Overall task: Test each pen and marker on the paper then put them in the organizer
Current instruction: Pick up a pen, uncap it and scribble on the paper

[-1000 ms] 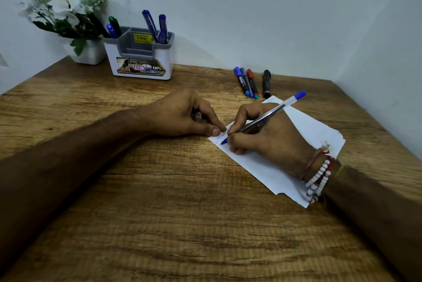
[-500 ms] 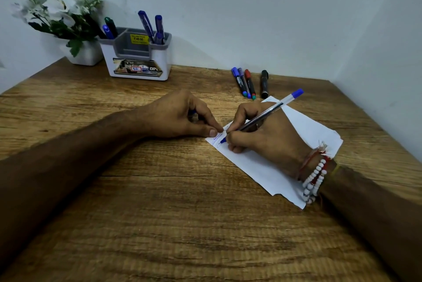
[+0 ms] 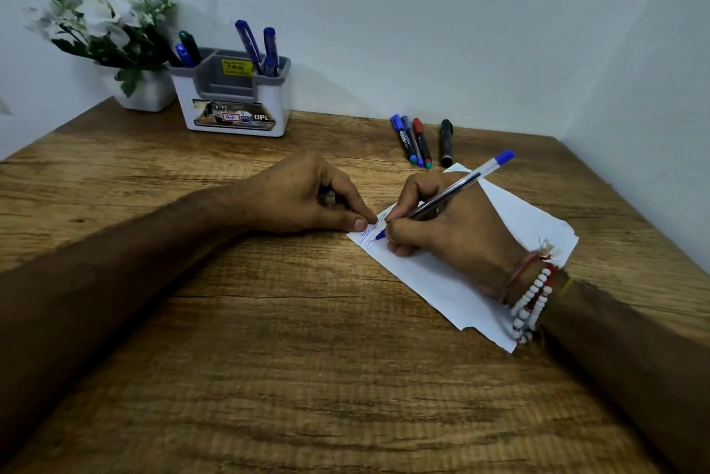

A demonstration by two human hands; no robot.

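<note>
At desk centre: right hand (image 3: 442, 235) clamped in a writing grip low on the clear ballpoint pen (image 3: 453, 191), tip on the paper (image 3: 518, 220). Left hand (image 3: 299, 197) curled, fingertip pinning the paper's 9 o'clock corner; whether it holds anything, I cannot tell. Pen looks light, stiff, slick; I'd take it mid-barrel. Organizer (image 3: 234, 101) at 10 o'clock.

Flowers (image 3: 100, 18) blurred; item (image 3: 327, 194) inside curled left hand (image 3: 299, 197) mostly hidden; scribbles (image 3: 368, 237) illegible.

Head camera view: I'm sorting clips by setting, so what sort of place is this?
Likely a home or office writing desk set in a wall corner: a wood-grain desktop, a pen organizer, and a potted white flower plant beside it.
</note>
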